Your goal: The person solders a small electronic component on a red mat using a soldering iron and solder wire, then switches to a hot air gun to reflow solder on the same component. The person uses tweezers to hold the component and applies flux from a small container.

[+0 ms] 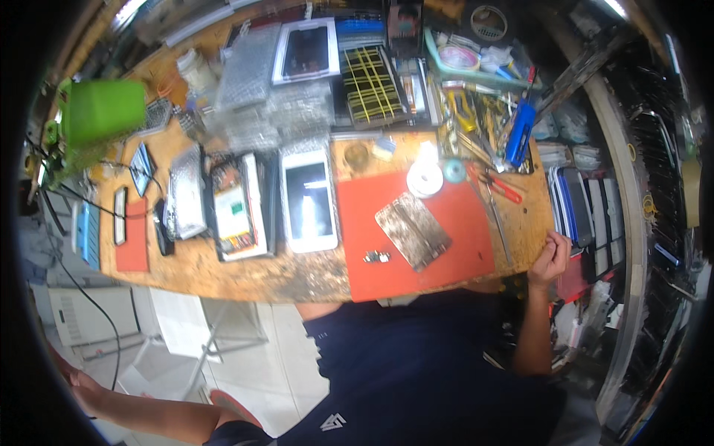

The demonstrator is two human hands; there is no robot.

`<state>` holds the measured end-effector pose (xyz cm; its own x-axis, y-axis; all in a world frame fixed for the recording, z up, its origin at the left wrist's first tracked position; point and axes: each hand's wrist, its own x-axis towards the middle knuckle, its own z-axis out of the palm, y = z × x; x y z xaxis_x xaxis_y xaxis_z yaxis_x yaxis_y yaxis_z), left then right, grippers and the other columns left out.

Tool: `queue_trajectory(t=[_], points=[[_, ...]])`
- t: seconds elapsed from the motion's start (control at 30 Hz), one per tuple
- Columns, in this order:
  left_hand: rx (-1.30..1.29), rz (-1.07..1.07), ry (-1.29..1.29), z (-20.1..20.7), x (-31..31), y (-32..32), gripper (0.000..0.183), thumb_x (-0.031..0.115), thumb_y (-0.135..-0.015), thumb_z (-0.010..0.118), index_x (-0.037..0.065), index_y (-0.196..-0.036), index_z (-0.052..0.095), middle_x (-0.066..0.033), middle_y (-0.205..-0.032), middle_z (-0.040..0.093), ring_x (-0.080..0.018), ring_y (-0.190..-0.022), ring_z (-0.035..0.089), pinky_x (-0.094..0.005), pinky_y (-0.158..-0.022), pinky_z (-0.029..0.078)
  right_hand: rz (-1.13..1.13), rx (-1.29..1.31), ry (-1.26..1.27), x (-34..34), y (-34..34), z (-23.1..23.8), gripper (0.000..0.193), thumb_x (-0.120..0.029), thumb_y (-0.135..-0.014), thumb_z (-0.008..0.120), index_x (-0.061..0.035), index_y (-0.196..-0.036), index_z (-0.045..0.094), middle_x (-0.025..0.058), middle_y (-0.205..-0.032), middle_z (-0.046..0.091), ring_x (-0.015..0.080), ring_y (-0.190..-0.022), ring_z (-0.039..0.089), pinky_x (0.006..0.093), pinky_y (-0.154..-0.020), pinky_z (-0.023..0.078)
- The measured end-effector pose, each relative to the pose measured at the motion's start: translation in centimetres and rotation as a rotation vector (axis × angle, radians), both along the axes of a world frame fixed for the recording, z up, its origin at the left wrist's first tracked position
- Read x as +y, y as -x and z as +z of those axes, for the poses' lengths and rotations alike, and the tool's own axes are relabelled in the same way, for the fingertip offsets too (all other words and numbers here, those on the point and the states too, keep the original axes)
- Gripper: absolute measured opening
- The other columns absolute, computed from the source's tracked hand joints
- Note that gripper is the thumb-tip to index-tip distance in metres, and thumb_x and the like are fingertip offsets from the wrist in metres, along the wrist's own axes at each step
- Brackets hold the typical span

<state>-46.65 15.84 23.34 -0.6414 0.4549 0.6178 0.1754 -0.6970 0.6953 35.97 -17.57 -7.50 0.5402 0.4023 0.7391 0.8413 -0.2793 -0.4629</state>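
My right hand (pixel 550 257) rests at the right edge of the wooden table, its fingers curled in with nothing showing in them. Far out at the lower left my left arm is stretched away from the table, and my left hand (pixel 80 386) is partly lost in the dark rim, so its fingers cannot be read. On a red mat (pixel 372 269) in front of me lie a worn brownish metal plate (pixel 413 230) and a small metal part (pixel 376 256). A white roll (pixel 425 179) stands at the mat's far edge. Red-handled pliers (pixel 504 189) and long tweezers (pixel 497 223) lie nearest my right hand.
Left of the mat lies a white tablet (pixel 309 201), beside a stack of device parts (pixel 239 208). A green bin (pixel 103 111) stands far left. Bubble wrap (pixel 282 115), a boxed tablet (pixel 306 50), a blue screwdriver (pixel 520 134) and a tool tray (pixel 483 78) fill the back.
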Motion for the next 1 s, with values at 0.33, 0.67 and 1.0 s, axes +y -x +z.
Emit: queue_trajectory(t=[0.33,0.67,1.0], points=[[-0.026,-0.102,-0.030,5.3,10.8,6.1,0.032,0.009,-0.106,0.074,-0.013,-0.128,0.068,-0.0234,-0.123,0.074,-0.0349,-0.111,0.074,-0.0464,-0.101,0.065,-0.280,-0.114,0.343,0.3,0.0,0.9,0.028,-0.012,-0.099,0.068,0.0063,-0.120,0.072,0.0257,-0.117,0.070,0.0465,-0.112,0.066,0.0531,-0.100,0.053],[-0.030,-0.114,-0.224,13.6,16.6,7.3,0.022,0.007,-0.104,0.077,-0.012,-0.114,0.070,-0.0211,-0.110,0.079,-0.0362,-0.097,0.082,-0.0482,-0.090,0.073,-0.370,0.316,0.620,0.2,-3.6,-0.5,0.050,-0.030,-0.115,0.050,0.0023,-0.153,0.056,0.0326,-0.142,0.068,0.0510,-0.129,0.066,0.0524,-0.106,0.054],[0.064,0.233,0.108,14.6,34.6,-2.9,0.061,0.014,-0.093,0.083,-0.012,-0.136,0.047,-0.0280,-0.127,0.072,-0.0332,-0.107,0.078,-0.0426,-0.090,0.067,-0.357,0.333,0.528,-0.4,-4.6,-2.4,0.049,-0.027,-0.116,0.048,0.0038,-0.153,0.057,0.0318,-0.149,0.065,0.0495,-0.137,0.062,0.0501,-0.113,0.050]])
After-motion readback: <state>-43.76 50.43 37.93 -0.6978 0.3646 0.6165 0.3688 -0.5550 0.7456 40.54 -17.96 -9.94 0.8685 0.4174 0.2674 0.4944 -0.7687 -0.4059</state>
